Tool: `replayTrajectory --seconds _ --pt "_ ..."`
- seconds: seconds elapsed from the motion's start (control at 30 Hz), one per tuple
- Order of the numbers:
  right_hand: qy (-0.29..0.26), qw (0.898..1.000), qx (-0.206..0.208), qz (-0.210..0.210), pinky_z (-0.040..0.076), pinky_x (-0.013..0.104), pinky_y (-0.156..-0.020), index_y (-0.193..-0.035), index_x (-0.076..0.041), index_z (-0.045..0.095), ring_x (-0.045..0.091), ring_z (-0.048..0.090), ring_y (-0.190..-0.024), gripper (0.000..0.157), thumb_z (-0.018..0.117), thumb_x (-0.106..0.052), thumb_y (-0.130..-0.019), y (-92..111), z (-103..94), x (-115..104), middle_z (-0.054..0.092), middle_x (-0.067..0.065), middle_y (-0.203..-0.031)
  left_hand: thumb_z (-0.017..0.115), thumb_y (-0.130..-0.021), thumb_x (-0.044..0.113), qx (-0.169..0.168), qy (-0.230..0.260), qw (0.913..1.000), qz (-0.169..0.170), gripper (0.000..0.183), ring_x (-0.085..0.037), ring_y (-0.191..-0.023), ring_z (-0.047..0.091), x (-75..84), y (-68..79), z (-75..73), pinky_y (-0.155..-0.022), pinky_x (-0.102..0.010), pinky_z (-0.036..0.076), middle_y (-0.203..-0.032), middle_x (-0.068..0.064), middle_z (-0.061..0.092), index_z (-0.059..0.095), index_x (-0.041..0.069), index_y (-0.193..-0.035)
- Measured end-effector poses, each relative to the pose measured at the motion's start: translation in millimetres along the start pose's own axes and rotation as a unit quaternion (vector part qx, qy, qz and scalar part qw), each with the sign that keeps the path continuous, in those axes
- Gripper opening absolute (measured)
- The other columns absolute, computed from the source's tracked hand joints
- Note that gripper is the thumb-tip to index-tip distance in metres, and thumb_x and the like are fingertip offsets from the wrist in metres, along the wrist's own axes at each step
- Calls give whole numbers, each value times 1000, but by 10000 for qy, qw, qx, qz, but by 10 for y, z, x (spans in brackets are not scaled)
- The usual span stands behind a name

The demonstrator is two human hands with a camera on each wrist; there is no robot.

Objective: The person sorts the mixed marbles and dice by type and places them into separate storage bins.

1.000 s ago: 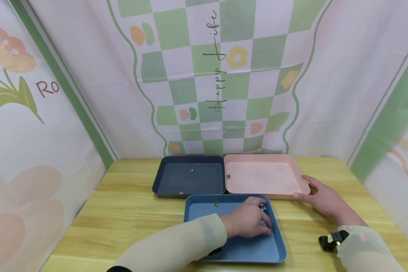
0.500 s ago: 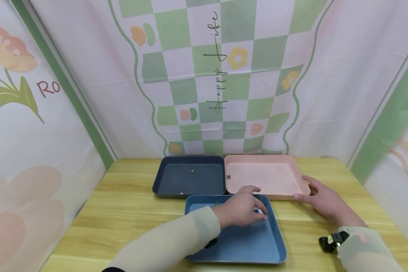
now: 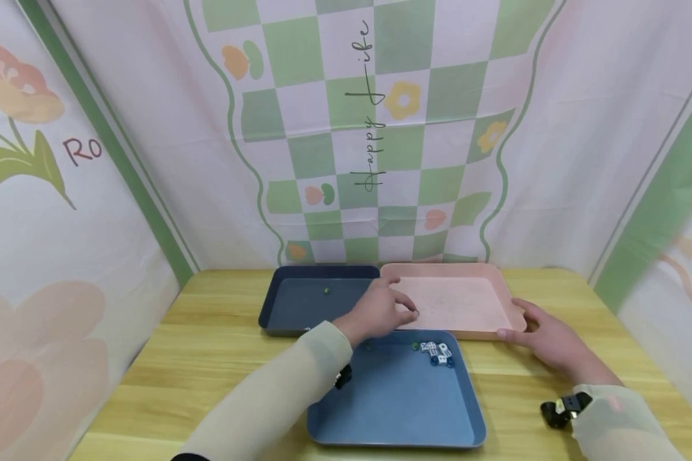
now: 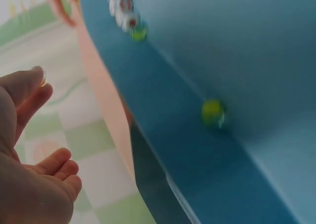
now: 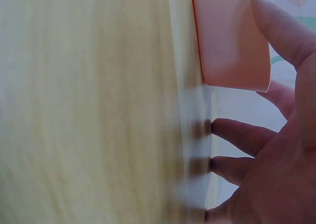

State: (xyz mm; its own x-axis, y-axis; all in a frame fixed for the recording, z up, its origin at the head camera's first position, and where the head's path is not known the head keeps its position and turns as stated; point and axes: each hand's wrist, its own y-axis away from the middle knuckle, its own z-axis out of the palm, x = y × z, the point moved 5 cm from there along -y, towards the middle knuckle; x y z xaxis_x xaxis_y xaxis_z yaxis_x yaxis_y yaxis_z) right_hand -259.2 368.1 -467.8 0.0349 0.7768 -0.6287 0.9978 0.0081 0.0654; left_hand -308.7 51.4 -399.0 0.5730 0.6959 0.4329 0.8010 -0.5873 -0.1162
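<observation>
Left grip (image 3: 380, 310) pinches a clear marble (image 4: 44, 78) over the pink tray (image 3: 455, 307); right grip (image 3: 544, 336), spread wide, touches its near right corner. Blue tray (image 3: 403, 410) has dice (image 3: 432, 349) and green marbles (image 4: 213, 113) by its far edge, navy tray (image 3: 296, 307) another.

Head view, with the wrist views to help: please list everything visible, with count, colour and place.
Blue tray: one, blue, nearest
Dark tray: one, navy, far left
Pink tray: one, pink, far right
Dice: several, white, blue tray's far right corner
Blue pieces: at least two, beside the dice
Green marbles: three; two in blue tray, one in dark tray
Pale speck: one, whitish, dark tray's near edge
Clear bead: one, clear, held over pink tray
Table: one, yellowish wood, beneath
Curtain: count unclear, white and green, behind
Sleeves: two, cream
Left hand: one, pinching bead
Right hand: one, at pink tray's near right corner
</observation>
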Motion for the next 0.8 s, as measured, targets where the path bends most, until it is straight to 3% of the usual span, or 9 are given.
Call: replayTrajectory --seconds 0.1,0.2,0.4,0.8 --pt "37 10000 6 16 24 75 -97 -157 0 19 63 26 -130 105 69 -61 -86 -2 3 9 29 42 -146 71 -95 32 67 62 9999 -106 12 -17 -144 28 -121 -52 -78 -115 -37 25 -116 11 68 81 26 -96" --pt "52 10000 -12 56 23 76 -97 -158 -1 19 63 25 -131 106 69 -61 -86 -2 7 18 28 42 -146 70 -95 32 78 -8 9997 -233 13 -19 -144 28 -222 -84 -131 -115 -37 26 -106 10 70 81 25 -96" --pt "50 9999 -46 97 23 76 -96 -158 -2 17 63 24 -131 108 68 -64 -85 -1 3 22 27 42 -147 69 -96 33 70 -90 9985 -540 13 -20 -143 28 -360 -106 -164 -113 -36 30 -113 9 68 80 27 -96" --pt "57 9999 -52 102 23 76 -96 -158 -2 17 63 24 -131 108 67 -64 -86 3 -4 10 27 42 -147 68 -96 33 -9 -275 9982 -535 15 -20 -144 27 -397 -116 -147 -114 -36 27 -93 16 71 80 25 -98"
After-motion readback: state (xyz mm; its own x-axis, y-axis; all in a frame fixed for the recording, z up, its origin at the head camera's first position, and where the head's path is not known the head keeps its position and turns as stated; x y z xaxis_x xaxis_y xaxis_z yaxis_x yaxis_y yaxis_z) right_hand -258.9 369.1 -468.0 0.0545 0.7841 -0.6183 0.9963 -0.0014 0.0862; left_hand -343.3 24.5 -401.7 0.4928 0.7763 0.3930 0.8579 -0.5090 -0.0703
